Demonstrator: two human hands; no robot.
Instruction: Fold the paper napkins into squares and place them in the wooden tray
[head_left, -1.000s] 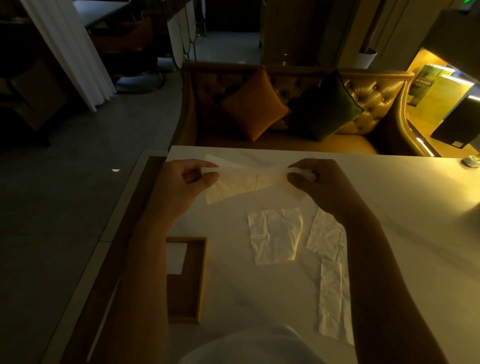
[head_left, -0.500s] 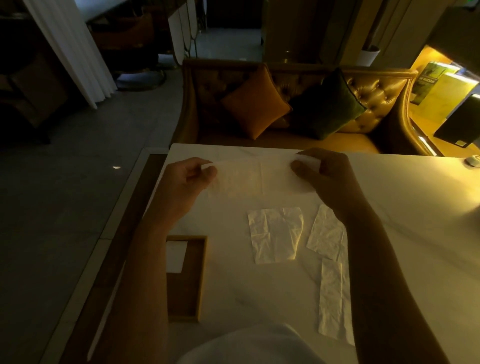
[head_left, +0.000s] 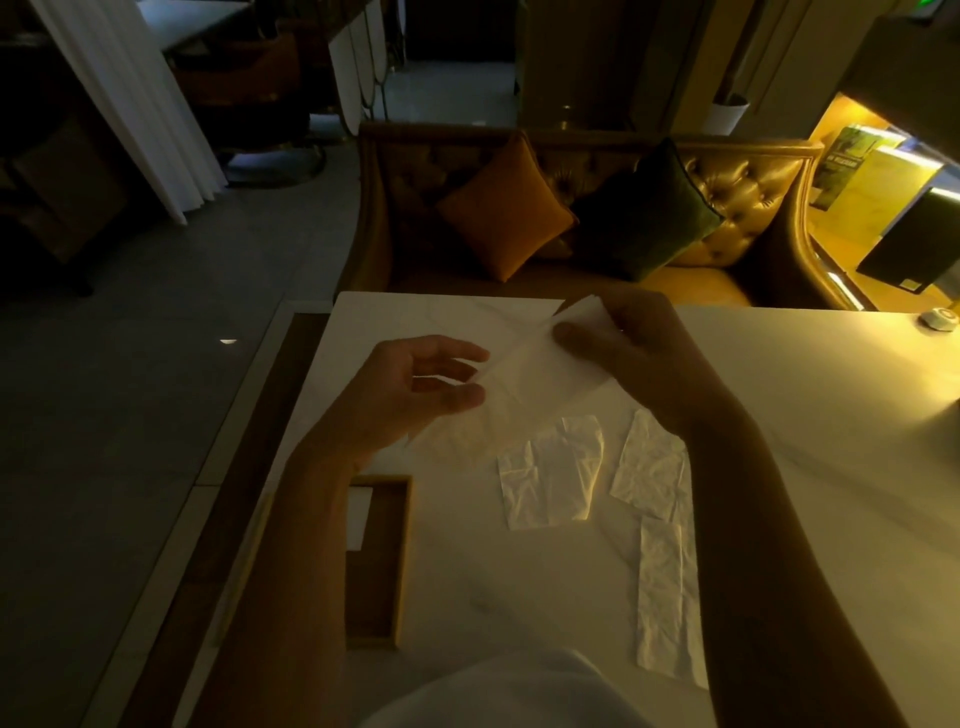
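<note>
A thin white paper napkin (head_left: 540, 374) hangs tilted above the white table. My right hand (head_left: 628, 353) pinches its upper right corner. My left hand (head_left: 415, 387) is beside its left edge with fingers spread; thumb and fingertips touch the paper loosely. A wooden tray (head_left: 402, 561) lies at the table's near left, partly hidden by my left forearm, with a folded white napkin (head_left: 359, 514) inside. On the table lie three crumpled napkins: one in the middle (head_left: 550, 473), one to its right (head_left: 649, 467), and a long one nearer me (head_left: 665, 603).
The white table (head_left: 831, 467) ends at a left edge with dark floor beyond. A tufted sofa (head_left: 737, 208) with an orange cushion (head_left: 504, 208) and a dark green cushion (head_left: 649, 213) stands behind the far edge. A small round object (head_left: 939, 318) sits at the far right.
The napkin was held stretched flat between both hands. Now my right hand has lifted its corner up and away, the sheet hangs diagonally, and my left fingers have opened.
</note>
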